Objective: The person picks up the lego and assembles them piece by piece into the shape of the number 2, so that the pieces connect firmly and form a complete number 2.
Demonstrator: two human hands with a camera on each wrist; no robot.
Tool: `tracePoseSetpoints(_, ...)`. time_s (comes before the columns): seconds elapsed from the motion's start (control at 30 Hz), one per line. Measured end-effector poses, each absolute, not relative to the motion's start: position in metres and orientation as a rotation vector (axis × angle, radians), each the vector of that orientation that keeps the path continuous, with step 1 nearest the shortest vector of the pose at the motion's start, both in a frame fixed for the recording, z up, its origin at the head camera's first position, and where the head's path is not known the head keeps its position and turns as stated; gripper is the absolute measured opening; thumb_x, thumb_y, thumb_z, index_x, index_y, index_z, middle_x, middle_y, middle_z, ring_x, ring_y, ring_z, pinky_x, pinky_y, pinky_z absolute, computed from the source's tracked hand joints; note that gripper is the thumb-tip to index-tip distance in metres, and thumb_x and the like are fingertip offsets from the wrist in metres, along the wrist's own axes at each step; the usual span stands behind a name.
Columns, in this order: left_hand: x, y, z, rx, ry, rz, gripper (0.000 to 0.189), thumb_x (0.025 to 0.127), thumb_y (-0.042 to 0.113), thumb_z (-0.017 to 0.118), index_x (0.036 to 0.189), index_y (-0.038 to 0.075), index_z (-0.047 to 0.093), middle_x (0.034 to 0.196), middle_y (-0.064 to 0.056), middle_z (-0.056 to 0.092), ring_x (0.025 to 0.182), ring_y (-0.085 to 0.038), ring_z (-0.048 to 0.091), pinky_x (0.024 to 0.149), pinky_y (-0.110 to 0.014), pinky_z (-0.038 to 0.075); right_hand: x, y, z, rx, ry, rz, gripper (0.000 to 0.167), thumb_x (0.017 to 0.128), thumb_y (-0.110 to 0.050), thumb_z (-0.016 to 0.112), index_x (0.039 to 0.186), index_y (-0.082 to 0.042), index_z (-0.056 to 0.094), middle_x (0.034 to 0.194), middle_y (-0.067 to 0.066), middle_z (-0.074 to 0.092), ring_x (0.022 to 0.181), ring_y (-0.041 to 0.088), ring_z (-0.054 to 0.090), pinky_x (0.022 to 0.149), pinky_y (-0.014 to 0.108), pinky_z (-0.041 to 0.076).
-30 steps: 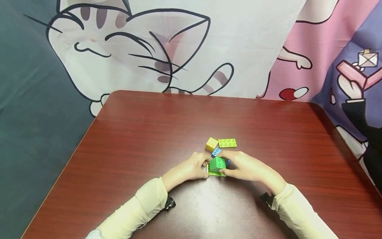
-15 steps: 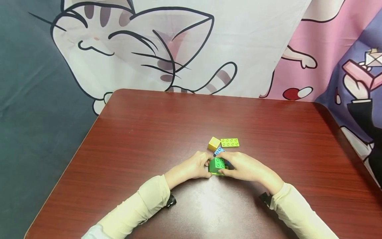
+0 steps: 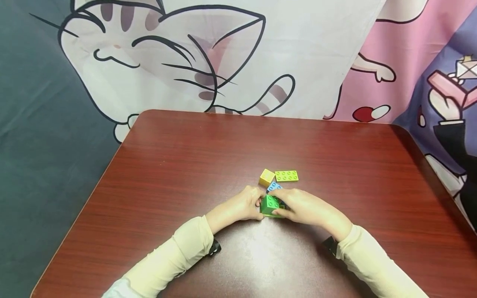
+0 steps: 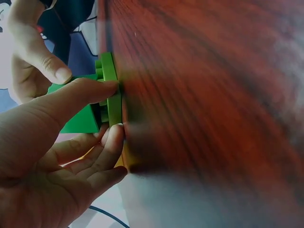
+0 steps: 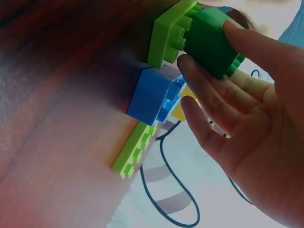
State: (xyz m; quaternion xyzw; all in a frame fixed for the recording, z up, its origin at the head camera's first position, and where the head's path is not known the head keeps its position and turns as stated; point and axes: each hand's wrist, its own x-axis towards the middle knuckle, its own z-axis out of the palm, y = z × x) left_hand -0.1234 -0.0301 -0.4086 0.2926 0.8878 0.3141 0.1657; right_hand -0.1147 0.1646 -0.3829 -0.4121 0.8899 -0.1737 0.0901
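Thumb and fingers of my left hand pinch a flat lime-green building brick by its edges, down at the tabletop. My right hand grips a taller dark-green building block between thumb and fingers, right over the studs of that flat brick. In the left wrist view some studs show between the two pieces, so whether they are fully pressed together I cannot tell. Just behind the right fingertips lies a blue block, studs up, partly covered by that hand in the head view.
Beyond the blue block are a yellow block and a second flat lime-green brick. The reddish-brown wooden table reaches back to a cartoon-cat cloth.
The dark-green block has shifted slightly left over the flat brick, covering more of it, with my right hand moving along. My left hand keeps its pinch. The head view has shifted slightly.
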Motion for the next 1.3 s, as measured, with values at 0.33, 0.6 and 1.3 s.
tracePoseSetpoints(0.33,-0.122,-0.030,-0.409,0.839,2.535,0.920,0.033,0.062,0.005,0.079,0.092,0.005,0.066,0.072,-0.006,0.059,0.063,-0.006,0.045,0.055,-0.015,0.040,-0.111,0.156,-0.378,-1.341,2.717,-0.372,0.031,0.080,-0.019,0.073,0.105,-0.008,0.060,0.082,-0.003,0.062,0.070,0.012,0.059,0.067,0.033,0.050)
tracePoseSetpoints(0.6,-0.119,-0.031,-0.408,0.879,2.585,0.881,0.032,0.064,0.005,0.078,0.092,0.007,0.065,0.074,-0.004,0.057,0.066,-0.007,0.047,0.055,-0.014,0.039,-0.109,0.144,-0.371,-1.343,2.751,-0.197,0.024,0.077,-0.019,0.075,0.091,-0.010,0.058,0.072,-0.006,0.052,0.065,0.010,0.051,0.062,0.031,0.046)
tracePoseSetpoints(1.3,-0.113,-0.040,-0.410,0.958,2.537,1.011,0.044,0.074,0.012,0.076,0.114,0.003,0.060,0.091,-0.005,0.060,0.078,-0.014,0.056,0.066,-0.017,0.045,-0.115,0.134,-0.366,-1.171,2.649,-0.149,0.030,0.075,-0.018,0.077,0.099,-0.006,0.063,0.080,-0.004,0.059,0.072,0.010,0.053,0.066,0.030,0.048)
